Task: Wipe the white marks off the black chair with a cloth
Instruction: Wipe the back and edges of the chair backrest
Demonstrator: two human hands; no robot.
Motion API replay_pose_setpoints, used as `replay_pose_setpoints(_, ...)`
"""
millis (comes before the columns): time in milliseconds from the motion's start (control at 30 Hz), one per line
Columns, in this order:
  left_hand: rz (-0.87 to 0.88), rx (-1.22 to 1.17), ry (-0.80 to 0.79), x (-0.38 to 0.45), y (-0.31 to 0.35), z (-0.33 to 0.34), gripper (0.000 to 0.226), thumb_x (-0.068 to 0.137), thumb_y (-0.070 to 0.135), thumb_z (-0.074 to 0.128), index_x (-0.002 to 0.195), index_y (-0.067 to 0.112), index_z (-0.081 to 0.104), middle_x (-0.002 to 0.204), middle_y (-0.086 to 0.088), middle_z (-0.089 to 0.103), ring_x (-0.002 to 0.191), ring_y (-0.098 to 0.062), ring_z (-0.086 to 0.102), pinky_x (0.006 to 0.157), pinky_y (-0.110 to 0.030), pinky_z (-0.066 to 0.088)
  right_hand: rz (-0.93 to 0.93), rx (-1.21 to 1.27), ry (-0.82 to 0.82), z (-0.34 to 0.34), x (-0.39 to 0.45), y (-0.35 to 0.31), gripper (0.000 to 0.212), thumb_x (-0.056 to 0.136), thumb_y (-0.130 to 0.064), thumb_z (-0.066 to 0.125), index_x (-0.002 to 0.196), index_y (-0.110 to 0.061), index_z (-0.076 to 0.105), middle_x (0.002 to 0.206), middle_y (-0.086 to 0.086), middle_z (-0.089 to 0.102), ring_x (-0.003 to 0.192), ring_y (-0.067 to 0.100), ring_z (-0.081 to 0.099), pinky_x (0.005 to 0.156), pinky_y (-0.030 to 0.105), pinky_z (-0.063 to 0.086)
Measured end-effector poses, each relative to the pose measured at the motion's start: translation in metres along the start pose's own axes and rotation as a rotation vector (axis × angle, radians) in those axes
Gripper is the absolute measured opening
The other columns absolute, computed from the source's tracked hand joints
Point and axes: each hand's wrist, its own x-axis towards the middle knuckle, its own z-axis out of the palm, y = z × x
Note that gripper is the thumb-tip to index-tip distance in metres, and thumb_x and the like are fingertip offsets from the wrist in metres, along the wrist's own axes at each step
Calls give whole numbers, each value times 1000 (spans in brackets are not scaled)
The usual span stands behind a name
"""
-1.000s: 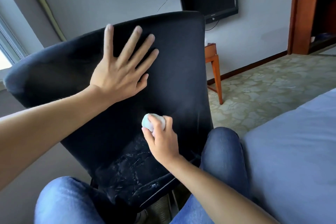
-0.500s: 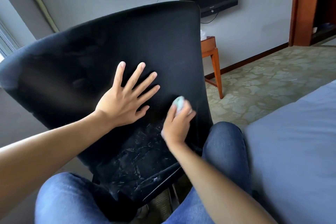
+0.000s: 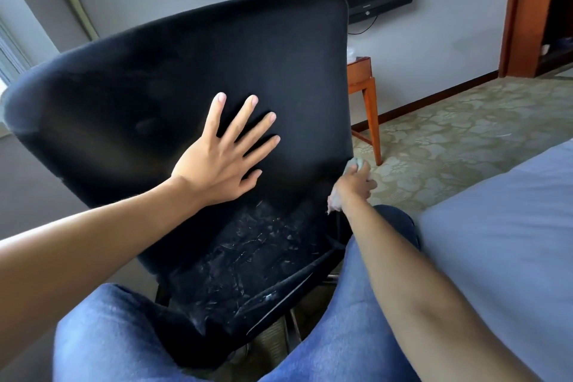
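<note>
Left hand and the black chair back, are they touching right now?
Touching. The head view shows the left hand pressed flat, fingers spread, on the chair back, with no gap visible under the palm or fingers.

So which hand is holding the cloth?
The right hand, at the black chair's right edge, grips the crumpled pale cloth. The left hand lies flat with fingers spread, holding nothing.

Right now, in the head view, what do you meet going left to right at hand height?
left hand flat on the black chair → right hand gripping the cloth at the chair's right edge → wooden side table → bed
</note>
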Motion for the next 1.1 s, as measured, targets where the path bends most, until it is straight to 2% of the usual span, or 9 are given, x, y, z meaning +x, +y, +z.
replay_pose_setpoints(333,-14,-9,19,-1,-1,2,70,106,56,22,167,21,20,175,-16,7,157,-52,5,118,-81,3,231,191,-71,6,8,46,46,109,-32,33,148,-10,45,150,20,44,129,38,52,100,41,46)
replay_pose_setpoints(500,-20,-11,33,-1,-1,4,69,106,55,26,166,21,24,174,-16,10,157,-51,8,117,-81,7,-708,104,-50,20,-24,-13,45,108,-33,43,152,-34,38,141,9,35,108,14,51,82,22,51)
replay_pose_setpoints(567,-18,-14,36,-4,-2,3,69,106,55,28,165,21,26,174,-15,11,157,-51,10,117,-81,9,-837,62,7,27,-24,-16,45,108,-35,41,152,-33,38,138,8,40,107,13,52,79,19,52)
replay_pose_setpoints(667,-21,-23,56,-8,-3,4,68,105,53,31,165,21,29,174,-14,15,157,-50,12,117,-81,12,-346,69,112,28,11,30,44,108,-46,33,150,-33,37,139,12,42,101,23,56,77,35,54)
replay_pose_setpoints(733,-28,-19,76,-10,-4,4,68,104,53,33,164,21,30,173,-14,17,157,-49,13,117,-81,12,153,314,65,16,29,51,46,108,-41,34,149,-20,41,150,19,40,119,33,54,94,42,47)
replay_pose_setpoints(800,-38,-19,92,-13,-5,5,69,104,53,34,165,21,29,174,-14,17,157,-49,13,117,-81,12,313,308,-46,8,36,53,46,111,-27,32,152,-6,36,157,20,36,135,37,46,105,42,41)
replay_pose_setpoints(900,-40,-3,93,-17,-6,8,69,104,54,34,165,22,28,174,-14,16,157,-49,13,116,-82,13,-42,167,35,11,21,34,44,109,-32,39,152,-24,36,151,15,33,122,30,54,93,36,49)
replay_pose_setpoints(1000,-25,8,78,-17,-5,8,69,105,55,30,166,23,24,174,-14,14,157,-50,12,115,-83,13,-648,143,-2,19,-3,3,50,105,-26,50,153,-33,39,144,4,36,115,1,47,85,6,44)
replay_pose_setpoints(1100,-17,-11,69,-17,-5,7,67,107,54,28,166,23,24,174,-14,13,157,-51,12,115,-83,10,-775,120,101,36,-28,15,49,104,-31,47,153,-27,41,143,9,41,117,11,52,86,14,50)
